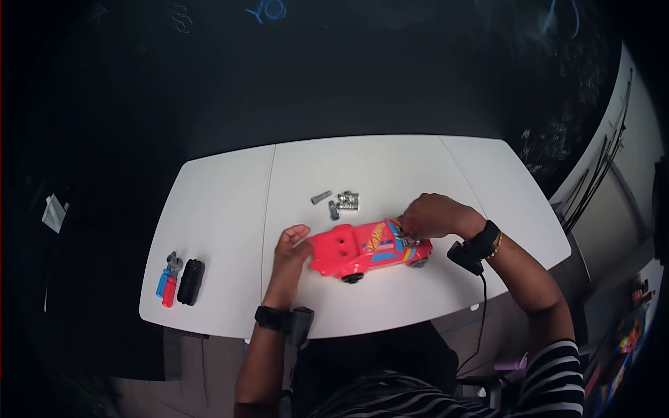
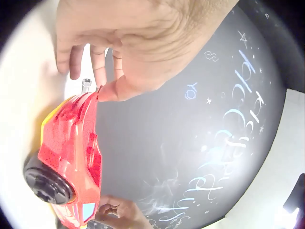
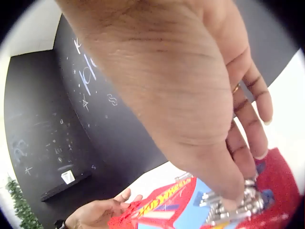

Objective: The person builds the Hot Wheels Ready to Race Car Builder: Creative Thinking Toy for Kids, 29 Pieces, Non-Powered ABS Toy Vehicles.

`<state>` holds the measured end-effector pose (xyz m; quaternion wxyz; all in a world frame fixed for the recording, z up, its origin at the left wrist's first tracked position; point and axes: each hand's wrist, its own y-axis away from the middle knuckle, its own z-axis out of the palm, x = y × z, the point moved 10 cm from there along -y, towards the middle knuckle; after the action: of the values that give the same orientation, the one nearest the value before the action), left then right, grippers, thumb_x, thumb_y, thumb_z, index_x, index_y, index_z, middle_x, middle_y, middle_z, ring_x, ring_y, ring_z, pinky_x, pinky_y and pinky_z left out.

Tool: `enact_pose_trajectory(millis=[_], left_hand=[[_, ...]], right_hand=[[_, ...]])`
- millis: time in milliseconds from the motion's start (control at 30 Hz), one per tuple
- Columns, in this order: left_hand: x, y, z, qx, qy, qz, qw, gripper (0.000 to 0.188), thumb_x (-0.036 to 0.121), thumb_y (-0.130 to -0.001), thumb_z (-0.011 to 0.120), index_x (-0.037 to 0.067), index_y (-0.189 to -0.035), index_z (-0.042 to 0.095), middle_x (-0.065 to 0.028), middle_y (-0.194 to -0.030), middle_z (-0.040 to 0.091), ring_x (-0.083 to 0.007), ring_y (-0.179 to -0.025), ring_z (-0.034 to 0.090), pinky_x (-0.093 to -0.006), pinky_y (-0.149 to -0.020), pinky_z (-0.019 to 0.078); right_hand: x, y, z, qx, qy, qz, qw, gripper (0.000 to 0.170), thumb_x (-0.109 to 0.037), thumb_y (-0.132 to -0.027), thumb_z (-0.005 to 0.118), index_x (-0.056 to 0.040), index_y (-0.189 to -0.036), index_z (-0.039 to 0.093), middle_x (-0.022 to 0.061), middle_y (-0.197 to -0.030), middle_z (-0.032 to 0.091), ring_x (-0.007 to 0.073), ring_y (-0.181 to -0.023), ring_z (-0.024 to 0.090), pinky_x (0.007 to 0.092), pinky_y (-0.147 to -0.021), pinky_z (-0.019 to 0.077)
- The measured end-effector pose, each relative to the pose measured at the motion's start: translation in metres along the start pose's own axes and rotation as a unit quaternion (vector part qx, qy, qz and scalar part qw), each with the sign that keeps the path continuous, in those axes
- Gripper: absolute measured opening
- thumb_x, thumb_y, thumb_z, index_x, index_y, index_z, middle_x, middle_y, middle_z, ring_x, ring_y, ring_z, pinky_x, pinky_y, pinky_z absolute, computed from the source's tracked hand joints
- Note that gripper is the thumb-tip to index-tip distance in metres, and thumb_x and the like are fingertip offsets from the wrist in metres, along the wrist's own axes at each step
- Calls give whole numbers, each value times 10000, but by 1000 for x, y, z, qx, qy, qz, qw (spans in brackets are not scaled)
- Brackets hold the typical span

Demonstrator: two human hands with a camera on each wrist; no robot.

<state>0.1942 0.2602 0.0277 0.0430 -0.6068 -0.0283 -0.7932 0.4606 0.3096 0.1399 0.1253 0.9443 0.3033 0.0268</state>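
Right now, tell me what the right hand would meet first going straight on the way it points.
The silver engine piece on the red toy car; the right hand appears to pinch it, though depth is unclear.

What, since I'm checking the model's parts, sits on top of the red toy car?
On top of the red toy car: yellow lettering and a silvery engine piece, which the right hand holds. That hand covers part of the piece; whatever lies beneath the fingers cannot be seen.
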Motion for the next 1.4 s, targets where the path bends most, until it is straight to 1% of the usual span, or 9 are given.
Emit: enact_pose_trajectory(millis=[100,167,267,367,533,800,967,1200,1400], left_hand=[[5,-10,10,-20,-47,-26,998,473,115,-981,641,75,-1418,466,-95,-1441,517,-148,-1253,542,-327,-1076,444],[9,-19,13,-36,22,-41,998,531,175,-991,634,85,-1471,424,-87,-1462,508,-183,-1291,529,-392,-1125,411],[18,-38,6,7,102,-42,994,563,246,-1003,625,116,-1502,400,-72,-1469,506,-221,-1328,509,-430,-1157,379],[20,-60,-5,35,222,-13,974,509,286,-1010,617,153,-1466,436,-33,-1411,530,-226,-1325,506,-424,-1151,382],[-3,-66,-11,57,341,-78,935,364,306,-1000,626,204,-1337,535,34,-1313,561,-190,-1272,521,-381,-1101,405],[1,-63,-7,52,304,-85,947,391,328,-995,630,204,-1352,531,41,-1297,563,-177,-1188,543,-377,-1053,426],[4,-56,-1,9,187,-98,977,446,360,-996,627,185,-1390,513,24,-1309,571,-152,-1098,552,-354,-968,453],[6,-58,8,-46,-23,-91,995,447,378,-983,666,178,-1363,544,48,-1263,620,-31,-745,484,-238,-763,443],[4,-51,26,-139,-104,-95,980,514,428,-946,710,171,-1363,554,55,-1278,620,-36,-853,517,-225,-787,422]], right_hand=[[23,-20,-11,-49,-49,-25,997,384,-365,-811,820,-119,-1098,758,58,-1105,750,271,-1003,720,376,-889,558],[20,-33,-58,127,-68,-36,989,521,-420,-800,842,-94,-1190,725,70,-1088,751,279,-998,724,384,-891,560],[8,-78,-73,132,-94,-44,986,620,-415,-822,857,-68,-1294,655,114,-1141,722,264,-901,736,373,-838,570],[-8,-136,-46,62,-98,-109,987,834,-485,-744,890,-42,-1378,579,210,-1268,651,344,-1026,707,393,-895,556],[-22,-180,10,-13,-45,-107,993,778,-451,-749,877,-53,-1354,592,184,-1259,639,347,-1192,628,417,-1011,490],[-14,-155,-10,-5,-73,-118,990,565,-346,-753,881,-55,-1190,672,121,-1129,696,269,-1034,686,387,-909,531],[-63,-89,-51,-13,-303,-149,941,503,-231,-737,916,-93,-1176,713,64,-1120,722,182,-992,707,297,-889,554],[-111,-38,-35,36,-183,-195,963,463,-162,-754,890,-64,-1174,721,84,-1093,716,224,-1014,712,346,-916,567],[-117,-46,-21,40,-142,-209,967,394,-158,-751,886,-64,-1107,749,83,-1004,707,232,-957,711,355,-853,562]])
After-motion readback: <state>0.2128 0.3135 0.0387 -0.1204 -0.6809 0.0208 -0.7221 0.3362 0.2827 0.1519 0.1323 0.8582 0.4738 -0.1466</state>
